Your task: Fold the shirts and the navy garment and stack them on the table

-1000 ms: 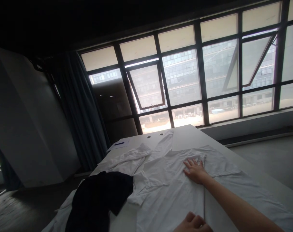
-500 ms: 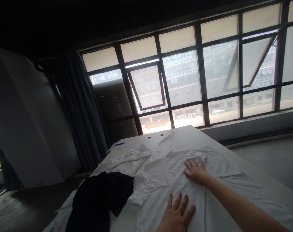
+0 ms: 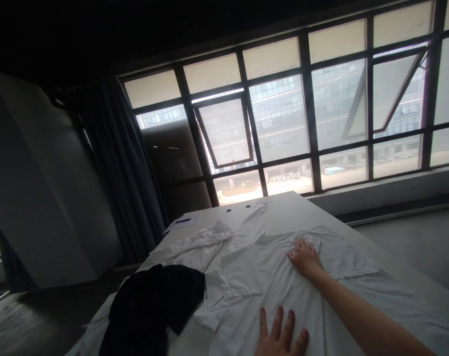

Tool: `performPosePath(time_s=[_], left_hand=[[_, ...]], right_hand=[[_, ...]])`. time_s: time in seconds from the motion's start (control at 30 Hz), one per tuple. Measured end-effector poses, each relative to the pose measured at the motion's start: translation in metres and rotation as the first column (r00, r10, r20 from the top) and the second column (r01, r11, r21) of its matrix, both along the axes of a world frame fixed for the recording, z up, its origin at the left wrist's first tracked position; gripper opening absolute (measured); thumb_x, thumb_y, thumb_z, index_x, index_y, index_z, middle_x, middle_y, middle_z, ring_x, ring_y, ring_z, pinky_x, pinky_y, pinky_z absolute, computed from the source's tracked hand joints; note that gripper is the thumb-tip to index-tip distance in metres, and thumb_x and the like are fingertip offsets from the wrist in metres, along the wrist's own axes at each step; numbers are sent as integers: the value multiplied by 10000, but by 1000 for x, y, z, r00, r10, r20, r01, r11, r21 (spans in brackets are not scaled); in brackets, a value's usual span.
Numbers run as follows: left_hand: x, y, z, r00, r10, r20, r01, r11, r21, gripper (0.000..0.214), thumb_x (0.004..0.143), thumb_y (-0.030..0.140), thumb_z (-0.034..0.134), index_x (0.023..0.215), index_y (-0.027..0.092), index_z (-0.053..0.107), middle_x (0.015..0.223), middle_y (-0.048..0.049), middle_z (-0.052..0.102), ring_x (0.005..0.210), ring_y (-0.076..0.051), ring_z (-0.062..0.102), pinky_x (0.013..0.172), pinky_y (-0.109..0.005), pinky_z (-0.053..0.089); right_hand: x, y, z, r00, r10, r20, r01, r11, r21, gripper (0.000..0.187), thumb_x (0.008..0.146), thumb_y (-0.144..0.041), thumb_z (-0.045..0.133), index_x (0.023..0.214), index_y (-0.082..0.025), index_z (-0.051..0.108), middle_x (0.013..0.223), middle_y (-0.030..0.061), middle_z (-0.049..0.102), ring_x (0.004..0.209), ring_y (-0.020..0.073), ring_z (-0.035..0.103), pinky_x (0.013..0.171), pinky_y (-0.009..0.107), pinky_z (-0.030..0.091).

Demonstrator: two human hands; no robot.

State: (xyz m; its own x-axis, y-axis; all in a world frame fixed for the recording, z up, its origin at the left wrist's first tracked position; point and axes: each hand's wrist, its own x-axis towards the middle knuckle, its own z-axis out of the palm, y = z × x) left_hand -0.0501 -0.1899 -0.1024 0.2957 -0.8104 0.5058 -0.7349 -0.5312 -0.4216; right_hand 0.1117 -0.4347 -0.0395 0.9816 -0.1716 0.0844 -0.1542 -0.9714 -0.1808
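White shirt point(image 3: 272, 291) lies at five o'clock, apparently mostly laid out, though creases are left in it. The left hand point(image 3: 279, 341) lies over it, fingers splayed; at four o'clock the right hand point(image 3: 306, 257) is slightly curled, whether pinching it I cannot tell.

the bare left hand point(image 3: 279, 342) spreads over a wrinkled white cloth garment point(image 3: 242, 316); the bare right hand point(image 3: 305, 259) touches it farther off, fingers bent.

Left hand point(image 3: 278, 341): your fingers point(image 3: 276, 322) fan wide, pointing forward, back of the hand up.
Right hand point(image 3: 306, 258): farther forward than your left, its fingers bunched closer.
Right forearm point(image 3: 361, 309): yours slants in from lower right.
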Motion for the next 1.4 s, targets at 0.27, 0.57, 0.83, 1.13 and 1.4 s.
performPosePath(time_s=[0.27,0.57,0.83,1.13,1.4], left_hand=[[2,0,-5,999,-13,52,16,997,-70,462,982,561,564,1394,353,549,1359,-97,676,1162,-351,695,1137,-699,348],[0,2,-7,1000,4,-24,-5,998,-60,421,1007,530,547,1406,396,527,1330,-66,695,1150,-307,709,1135,-622,400],[0,69,28,883,155,-443,-146,988,55,675,962,621,571,1553,353,385,1592,-104,418,1418,-303,488,1104,-446,478],[-10,152,41,825,359,-436,-372,926,61,821,932,712,528,1611,356,235,1617,-75,353,1438,-349,453,1134,-469,441],[-7,149,40,790,390,-473,-381,917,119,926,878,815,503,1615,340,206,1638,-88,285,1457,-383,411,1145,-495,418]], right_hand=[[-6,-14,11,996,74,-52,-75,997,-14,878,912,-690,354,1582,-122,365,1662,169,298,1535,378,201,1225,540,42],[-71,34,-14,989,111,97,-104,992,-74,661,940,-471,396,1517,-161,485,1644,187,329,1518,439,218,1183,677,34],[-85,24,-13,970,196,142,-189,980,-61,656,943,-429,395,1546,-175,446,1652,132,333,1532,348,241,1225,565,121],[-117,41,13,944,253,213,-242,967,-80,619,924,-393,443,1500,-180,523,1668,92,292,1564,361,112,1245,582,-69],[-180,20,-28,836,538,108,-548,828,118,774,939,-709,392,1611,-361,231,1691,-23,132,1563,366,96,1255,622,44]])
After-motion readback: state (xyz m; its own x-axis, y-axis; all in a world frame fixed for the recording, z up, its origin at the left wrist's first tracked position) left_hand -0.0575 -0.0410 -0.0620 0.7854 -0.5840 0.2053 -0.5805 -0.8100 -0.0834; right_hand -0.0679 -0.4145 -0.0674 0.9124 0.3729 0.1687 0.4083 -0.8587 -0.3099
